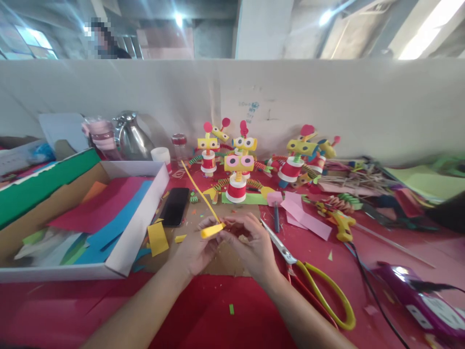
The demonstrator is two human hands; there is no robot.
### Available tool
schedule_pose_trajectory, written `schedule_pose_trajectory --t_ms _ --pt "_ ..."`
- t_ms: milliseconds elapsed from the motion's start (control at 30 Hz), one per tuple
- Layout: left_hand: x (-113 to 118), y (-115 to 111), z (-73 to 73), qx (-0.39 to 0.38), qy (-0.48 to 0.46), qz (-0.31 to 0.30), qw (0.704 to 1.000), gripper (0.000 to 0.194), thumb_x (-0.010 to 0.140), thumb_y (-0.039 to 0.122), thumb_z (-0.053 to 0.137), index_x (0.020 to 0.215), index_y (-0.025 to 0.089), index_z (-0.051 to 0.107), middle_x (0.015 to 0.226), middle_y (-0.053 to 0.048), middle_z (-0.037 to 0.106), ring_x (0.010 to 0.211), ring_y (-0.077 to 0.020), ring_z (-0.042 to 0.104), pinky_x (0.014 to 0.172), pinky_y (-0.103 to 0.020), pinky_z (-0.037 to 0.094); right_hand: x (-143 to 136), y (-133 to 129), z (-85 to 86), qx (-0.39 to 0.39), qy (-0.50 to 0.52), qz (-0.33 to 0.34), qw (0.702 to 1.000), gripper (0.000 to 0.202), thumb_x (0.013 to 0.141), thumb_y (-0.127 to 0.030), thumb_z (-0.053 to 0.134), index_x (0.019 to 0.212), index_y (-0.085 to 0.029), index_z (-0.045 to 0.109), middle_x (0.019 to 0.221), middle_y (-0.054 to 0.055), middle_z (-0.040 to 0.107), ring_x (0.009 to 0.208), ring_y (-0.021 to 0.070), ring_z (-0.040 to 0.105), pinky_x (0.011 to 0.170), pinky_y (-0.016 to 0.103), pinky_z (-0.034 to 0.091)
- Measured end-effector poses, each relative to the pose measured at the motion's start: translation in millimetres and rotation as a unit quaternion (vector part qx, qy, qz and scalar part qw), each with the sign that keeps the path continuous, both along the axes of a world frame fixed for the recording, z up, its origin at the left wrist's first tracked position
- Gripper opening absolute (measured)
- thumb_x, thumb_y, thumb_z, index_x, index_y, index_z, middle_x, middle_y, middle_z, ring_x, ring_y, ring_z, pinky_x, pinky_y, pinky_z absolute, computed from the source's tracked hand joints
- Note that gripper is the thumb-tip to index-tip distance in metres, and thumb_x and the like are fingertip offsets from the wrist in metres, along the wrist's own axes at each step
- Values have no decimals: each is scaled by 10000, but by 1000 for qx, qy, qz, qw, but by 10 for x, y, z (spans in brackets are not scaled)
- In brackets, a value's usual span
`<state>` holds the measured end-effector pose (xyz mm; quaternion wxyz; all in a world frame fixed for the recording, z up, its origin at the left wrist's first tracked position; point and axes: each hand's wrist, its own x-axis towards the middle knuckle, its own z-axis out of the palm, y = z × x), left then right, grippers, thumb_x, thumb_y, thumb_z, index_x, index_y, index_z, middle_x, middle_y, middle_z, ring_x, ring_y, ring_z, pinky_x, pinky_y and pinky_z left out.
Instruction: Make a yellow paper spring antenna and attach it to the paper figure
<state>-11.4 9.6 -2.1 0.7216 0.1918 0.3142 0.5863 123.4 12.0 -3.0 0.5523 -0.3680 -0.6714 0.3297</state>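
Note:
A narrow yellow paper strip (pixel 201 193) slants up and to the left from between my hands, with a wider yellow piece at its lower end. My left hand (pixel 198 252) is closed around that lower end. The thumb and fingers of my right hand (pixel 254 245) pinch the strip's tip from the other side. Both hands are above a brown cardboard sheet (pixel 232 264). Beside my left hand lies a cut yellow paper piece (pixel 157 238). Large scissors (pixel 290 259) with yellow and red handles rest to the right of my right hand, their blades apart.
Several paper-cup robot figures (pixel 239 179) stand at the back. A white box (pixel 121 252) of coloured paper is at left, near a black phone (pixel 175 207). Pink paper (pixel 307 220), a yellow glue gun (pixel 343 225) and a purple power strip (pixel 421 295) with cords occupy the right.

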Motion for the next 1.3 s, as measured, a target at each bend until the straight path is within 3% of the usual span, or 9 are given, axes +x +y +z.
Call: schedule_pose_trajectory --t_ms 167,367,600,800,1033,1200,1300 --pt "6 -1 -3 -9 -55 -16 998 225 634 -16 685 747 160 603 662 23 593 628 -73 598 588 -150 498 13 -8 73 30 -15 5 999 229 754 -148 698 960 -250 700 862 23 615 767 153 595 682 271 496" --pt "-14 -2 -84 16 -69 -19 997 383 556 -73 697 808 193 587 649 68 525 595 -44 559 574 -126 481 32 -37 115 62 -25 19 998 210 744 -115 698 902 -246 741 834 29 607 754 150 603 670 261 506" --pt "-34 9 -139 80 -39 -79 993 248 616 60 757 790 177 625 686 50 565 618 -40 558 624 -133 479 79 -22 147 122 -33 29 992 227 778 -108 653 892 -282 744 812 25 619 729 147 607 646 263 526" --pt "-82 16 -105 37 48 -117 991 179 613 136 778 766 118 688 808 -36 662 771 -108 608 750 -201 480 84 -33 132 111 -8 21 994 204 824 -196 621 930 -325 739 833 19 544 777 155 593 659 286 533" --pt "-57 15 -61 47 123 -59 990 141 584 187 800 652 135 688 633 -6 632 646 -93 572 650 -194 447 46 -1 41 70 -19 2 997 282 794 -120 628 971 -310 737 847 27 612 776 159 620 662 269 519" --pt "26 16 -81 72 99 1 993 150 581 177 801 580 134 657 575 23 599 594 -67 533 631 -180 427 -38 -12 -65 6 8 -25 1000 296 805 -112 592 991 -294 731 866 32 673 770 160 642 694 274 523" --pt "53 8 -103 54 59 6 997 162 573 188 809 583 138 656 593 20 620 609 -81 555 638 -199 440 -81 -16 -98 -43 42 -21 998 244 814 -167 602 991 -275 730 854 27 687 776 167 640 717 286 523"
